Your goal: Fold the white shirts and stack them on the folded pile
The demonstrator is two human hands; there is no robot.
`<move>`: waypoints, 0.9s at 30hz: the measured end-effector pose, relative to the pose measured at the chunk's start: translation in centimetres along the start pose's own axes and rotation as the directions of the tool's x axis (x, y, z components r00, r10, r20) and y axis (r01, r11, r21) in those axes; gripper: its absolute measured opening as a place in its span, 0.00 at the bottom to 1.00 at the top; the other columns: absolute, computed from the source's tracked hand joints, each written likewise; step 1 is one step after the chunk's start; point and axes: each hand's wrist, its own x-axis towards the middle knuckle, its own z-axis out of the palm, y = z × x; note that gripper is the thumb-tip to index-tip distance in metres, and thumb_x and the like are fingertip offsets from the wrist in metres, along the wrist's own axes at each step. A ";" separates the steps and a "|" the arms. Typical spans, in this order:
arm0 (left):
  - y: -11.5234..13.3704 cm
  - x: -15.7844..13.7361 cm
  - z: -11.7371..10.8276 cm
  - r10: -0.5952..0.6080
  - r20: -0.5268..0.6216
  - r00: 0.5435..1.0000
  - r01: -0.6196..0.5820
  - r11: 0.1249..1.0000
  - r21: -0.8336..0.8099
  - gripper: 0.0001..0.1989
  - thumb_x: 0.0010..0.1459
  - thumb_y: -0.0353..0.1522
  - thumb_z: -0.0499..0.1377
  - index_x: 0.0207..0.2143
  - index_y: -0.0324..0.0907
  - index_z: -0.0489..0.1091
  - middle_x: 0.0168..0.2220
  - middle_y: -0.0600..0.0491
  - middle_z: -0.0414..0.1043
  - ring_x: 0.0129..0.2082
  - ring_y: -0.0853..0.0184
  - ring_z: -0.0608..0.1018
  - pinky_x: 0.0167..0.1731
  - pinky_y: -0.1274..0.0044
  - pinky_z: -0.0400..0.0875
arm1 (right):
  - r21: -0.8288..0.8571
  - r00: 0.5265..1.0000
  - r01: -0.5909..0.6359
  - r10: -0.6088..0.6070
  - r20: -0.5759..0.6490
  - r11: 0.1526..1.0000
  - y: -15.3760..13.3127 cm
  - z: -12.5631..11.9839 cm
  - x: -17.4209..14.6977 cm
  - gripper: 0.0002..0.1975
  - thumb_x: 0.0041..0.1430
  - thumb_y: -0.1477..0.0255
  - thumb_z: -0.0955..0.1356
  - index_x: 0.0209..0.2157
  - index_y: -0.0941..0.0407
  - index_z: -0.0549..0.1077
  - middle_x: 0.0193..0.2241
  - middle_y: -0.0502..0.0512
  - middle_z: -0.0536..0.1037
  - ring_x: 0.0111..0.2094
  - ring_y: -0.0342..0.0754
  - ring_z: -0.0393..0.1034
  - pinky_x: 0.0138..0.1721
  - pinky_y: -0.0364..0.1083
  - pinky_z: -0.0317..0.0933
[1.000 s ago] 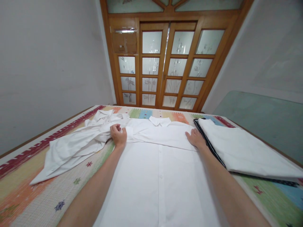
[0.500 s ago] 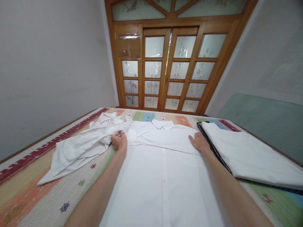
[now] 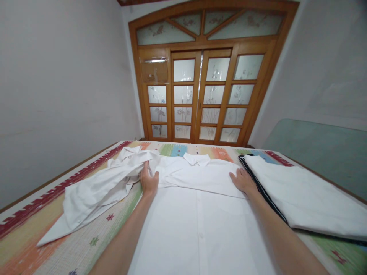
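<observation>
A white button-up shirt (image 3: 183, 225) lies spread out in front of me, its collar (image 3: 197, 159) at the far end. A strip of white cloth (image 3: 197, 179), which looks like a sleeve, crosses its chest. My left hand (image 3: 149, 181) is at the shirt's left side, thumb apart and fingers stretched against the cloth; some fingertips are hidden by fabric. Beside it lies crumpled white fabric (image 3: 97, 191), reaching up to the shirt's left shoulder. My right hand (image 3: 243, 180) rests open on the right end of the strip, holding nothing.
A folded stack of white cloth (image 3: 304, 191) with a black-and-white edge lies at right. Beneath everything is a patterned multicoloured cover (image 3: 114, 225). A pale green panel (image 3: 321, 149) stands along the right wall. Wooden glass doors (image 3: 197, 99) close the far end.
My left hand has gone from a pinch on the fabric to stretched fingers with the thumb apart. The crumpled fabric has shifted slightly. My right hand stays on the shirt. The view has tilted up.
</observation>
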 end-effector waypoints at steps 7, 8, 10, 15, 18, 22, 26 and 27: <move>-0.3 0.1 0.7 0.162 0.248 0.955 -0.202 0.969 0.145 0.12 0.51 0.32 0.56 0.37 0.41 0.75 0.40 0.46 0.79 0.44 0.58 0.78 0.51 0.68 0.69 | -0.030 0.999 0.024 -0.025 -0.030 0.999 0.0 0.3 0.1 0.33 0.66 0.61 0.55 0.61 0.76 0.59 0.63 0.77 0.57 0.65 0.60 0.51 0.63 0.53 0.46; -0.3 -0.1 0.8 0.173 0.310 0.935 -0.234 0.957 0.170 0.12 0.52 0.32 0.55 0.37 0.41 0.75 0.40 0.45 0.79 0.43 0.58 0.78 0.51 0.68 0.69 | -0.040 0.999 0.026 -0.027 -0.039 0.999 -0.1 0.3 0.1 0.33 0.67 0.62 0.55 0.61 0.76 0.59 0.63 0.77 0.58 0.65 0.60 0.52 0.63 0.52 0.47; 0.0 -0.5 1.0 0.204 0.436 0.876 -0.320 0.923 0.212 0.15 0.55 0.32 0.54 0.43 0.39 0.74 0.44 0.44 0.78 0.46 0.59 0.78 0.51 0.69 0.68 | -0.073 0.996 0.038 -0.043 -0.074 0.997 -0.1 0.4 0.0 0.31 0.67 0.63 0.56 0.59 0.75 0.62 0.62 0.78 0.60 0.64 0.60 0.54 0.62 0.52 0.48; 1.3 -1.6 0.8 0.156 0.642 0.751 -0.467 0.813 0.349 0.18 0.62 0.33 0.50 0.52 0.39 0.68 0.50 0.42 0.74 0.51 0.60 0.75 0.51 0.71 0.66 | -0.169 0.957 0.144 -0.181 -0.227 0.975 -0.3 -0.3 -1.0 0.19 0.65 0.70 0.57 0.45 0.67 0.74 0.49 0.74 0.74 0.53 0.58 0.69 0.56 0.52 0.57; 1.9 -1.8 0.6 0.113 0.678 0.727 -0.485 0.782 0.390 0.16 0.64 0.34 0.48 0.50 0.40 0.69 0.49 0.44 0.75 0.50 0.60 0.76 0.50 0.71 0.66 | -0.187 0.944 0.186 -0.228 -0.237 0.965 -0.9 -1.5 -1.7 0.16 0.64 0.75 0.58 0.36 0.64 0.76 0.39 0.71 0.79 0.43 0.58 0.74 0.49 0.53 0.62; 2.0 -1.8 0.6 0.133 0.678 0.723 -0.499 0.779 0.379 0.15 0.64 0.34 0.48 0.47 0.40 0.71 0.47 0.43 0.76 0.48 0.59 0.76 0.48 0.71 0.66 | -0.129 0.947 0.218 -0.241 -0.213 0.968 -4.0 -2.9 -2.6 0.14 0.60 0.78 0.60 0.36 0.63 0.77 0.40 0.70 0.79 0.45 0.59 0.73 0.52 0.55 0.60; 1.9 -1.8 0.6 0.158 0.662 0.733 -0.499 0.786 0.365 0.14 0.63 0.33 0.49 0.45 0.40 0.71 0.45 0.42 0.76 0.48 0.58 0.76 0.48 0.70 0.67 | 0.184 0.892 0.421 -0.368 -0.264 0.888 -10.9 -3.3 -4.1 0.17 0.59 0.77 0.61 0.47 0.60 0.75 0.52 0.64 0.75 0.55 0.54 0.66 0.59 0.52 0.57; 1.9 -1.8 0.6 0.161 0.659 0.735 -0.497 0.788 0.363 0.14 0.63 0.33 0.49 0.45 0.41 0.71 0.45 0.42 0.76 0.48 0.58 0.76 0.48 0.69 0.67 | 0.248 0.848 0.515 -0.446 -0.287 0.821 -13.2 -3.3 -4.7 0.18 0.60 0.76 0.61 0.48 0.58 0.74 0.53 0.62 0.74 0.56 0.53 0.65 0.60 0.53 0.56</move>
